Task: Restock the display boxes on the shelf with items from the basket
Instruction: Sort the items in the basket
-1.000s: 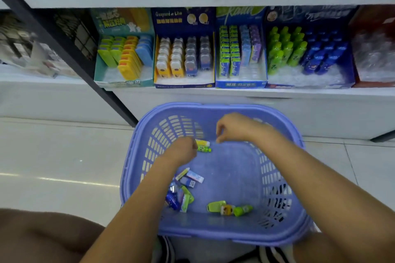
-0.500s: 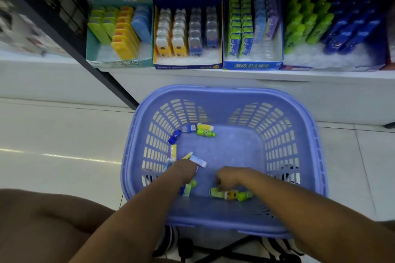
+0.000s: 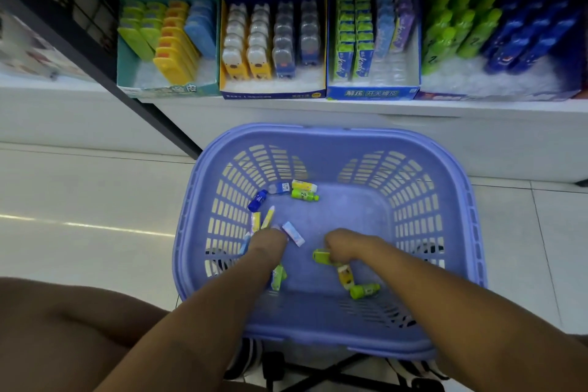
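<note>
Both hands have come back from the far end of the lilac basket (image 3: 318, 134) to its near end. The right hand (image 3: 345, 247) now curls round a lime-green eraser (image 3: 320, 256), while the left hand (image 3: 270, 245) sits knuckles-up among the small packs by the left wall, its grip hidden. A pick looks underway; the display boxes (image 3: 273, 93) wait on the white shelf (image 3: 318, 113) beyond, above pale floor tiles (image 3: 79, 194).

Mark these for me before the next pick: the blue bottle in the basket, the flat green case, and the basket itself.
blue bottle (image 3: 257, 201), head view, middle of its body.
flat green case (image 3: 320, 256), head view, its exposed left end.
basket (image 3: 334, 132), head view, far rim.
</note>
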A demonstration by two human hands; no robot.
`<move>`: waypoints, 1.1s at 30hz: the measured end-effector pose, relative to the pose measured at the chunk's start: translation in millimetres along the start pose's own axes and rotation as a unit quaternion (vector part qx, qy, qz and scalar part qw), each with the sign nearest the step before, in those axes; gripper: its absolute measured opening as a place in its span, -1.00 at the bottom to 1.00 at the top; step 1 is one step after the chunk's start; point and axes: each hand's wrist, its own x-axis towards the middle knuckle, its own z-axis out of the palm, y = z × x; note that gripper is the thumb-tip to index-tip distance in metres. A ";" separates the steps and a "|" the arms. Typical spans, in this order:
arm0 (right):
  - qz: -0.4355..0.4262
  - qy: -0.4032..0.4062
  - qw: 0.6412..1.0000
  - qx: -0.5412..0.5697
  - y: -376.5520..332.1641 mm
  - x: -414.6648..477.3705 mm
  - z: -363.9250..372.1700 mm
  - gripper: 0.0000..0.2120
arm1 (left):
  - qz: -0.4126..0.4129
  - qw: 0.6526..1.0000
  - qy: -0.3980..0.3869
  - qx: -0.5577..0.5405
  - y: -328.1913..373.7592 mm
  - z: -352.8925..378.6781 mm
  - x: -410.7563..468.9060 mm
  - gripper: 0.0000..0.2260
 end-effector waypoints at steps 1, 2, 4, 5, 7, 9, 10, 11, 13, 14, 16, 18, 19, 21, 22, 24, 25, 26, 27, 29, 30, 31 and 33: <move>0.003 0.008 1.000 0.003 1.6 -0.9 -4.9 -0.72 | -0.016 1.000 0.002 -0.014 -3.2 -0.4 0.2 -0.68; 0.006 0.012 1.000 0.005 2.9 -1.5 -8.8 -0.72 | -0.026 0.999 0.001 -0.028 -5.5 -0.3 0.7 -0.67; 0.009 0.013 1.000 0.005 4.1 -2.7 -14.5 -0.78 | -0.035 0.998 -0.020 -0.054 -5.4 1.8 1.0 -0.65; 0.009 0.016 1.000 0.008 4.4 -3.6 -16.9 -0.83 | -0.037 0.997 -0.032 -0.053 -3.2 3.6 1.0 -0.63; 0.009 0.030 0.999 0.018 5.4 -5.1 -22.5 -0.80 | -0.037 0.998 -0.048 -0.019 1.7 8.4 0.9 -0.57; 0.001 0.046 0.998 0.030 7.0 -8.2 -28.8 -0.70 | -0.033 0.997 -0.061 0.020 5.1 12.4 1.3 -0.52; -0.001 0.053 0.998 0.037 7.9 -10.0 -32.1 -0.69 | -0.030 0.997 -0.062 0.034 5.8 13.6 1.0 -0.52; 0.000 0.057 0.997 0.043 8.9 -12.3 -36.0 -0.69 | -0.026 0.997 -0.062 0.045 6.0 14.9 1.2 -0.54; 0.004 0.063 0.997 0.045 12.2 -17.0 -44.8 -0.70 | -0.018 0.997 -0.057 0.054 6.5 15.0 0.8 -0.56; 0.008 0.062 0.997 0.051 13.8 -19.2 -49.7 -0.73 | -0.015 0.997 -0.055 0.047 6.0 13.1 0.3 -0.56; 0.013 0.055 0.995 0.082 17.1 -23.2 -59.1 -0.76 | -0.003 0.998 -0.055 0.011 5.4 7.8 0.7 -0.55; 0.019 0.054 0.991 0.123 20.6 -27.6 -66.9 -0.77 | 0.021 0.996 -0.062 -0.062 5.8 3.6 1.4 -0.58; 0.022 0.054 0.986 0.157 22.5 -30.2 -70.0 -0.83 | 0.034 0.992 -0.062 -0.101 6.6 2.7 0.9 -0.62; 0.020 0.047 0.971 0.234 25.4 -37.9 -75.7 -0.88 | 0.047 0.979 -0.052 -0.192 7.9 -0.2 -3.1 -0.74; 0.018 0.035 0.965 0.260 27.0 -43.0 -79.7 -0.86 | 0.044 0.968 -0.045 -0.244 8.3 -3.4 -4.7 -0.78; 0.013 -0.006 0.953 0.303 30.4 -55.3 -90.6 -0.84 | 0.038 0.941 -0.047 -0.332 9.3 -18.9 -9.2 -0.80; 0.010 -0.023 0.945 0.325 32.6 -62.1 -97.8 -0.84 | 0.044 0.928 -0.058 -0.364 10.0 -30.1 -11.5 -0.82; 0.004 -0.031 0.938 0.345 34.4 -69.9 -106.1 -0.86 | 0.052 0.916 -0.066 -0.392 10.8 -43.2 -14.6 -0.83; -0.005 -0.027 0.935 0.354 36.0 -77.9 -115.1 -0.90 | 0.061 0.900 -0.063 -0.428 11.3 -56.1 -17.7 -0.79; -0.031 0.006 0.933 0.359 37.7 -94.5 -135.2 -0.92 | 0.070 0.829 -0.053 -0.552 10.2 -81.6 -26.2 -0.70; -0.046 0.032 0.932 0.358 37.1 -103.3 -145.5 -0.89 | 0.081 0.785 -0.053 -0.611 8.2 -94.9 -32.8 -0.70; -0.063 0.061 0.930 0.357 34.8 -112.2 -156.1 -0.86 | 0.096 0.747 -0.055 -0.655 5.1 -107.8 -39.5 -0.74; -0.108 0.122 0.921 0.354 28.0 -130.5 -174.4 -0.81 | 0.123 0.688 -0.042 -0.713 -4.6 -130.9 -52.7 -0.85</move>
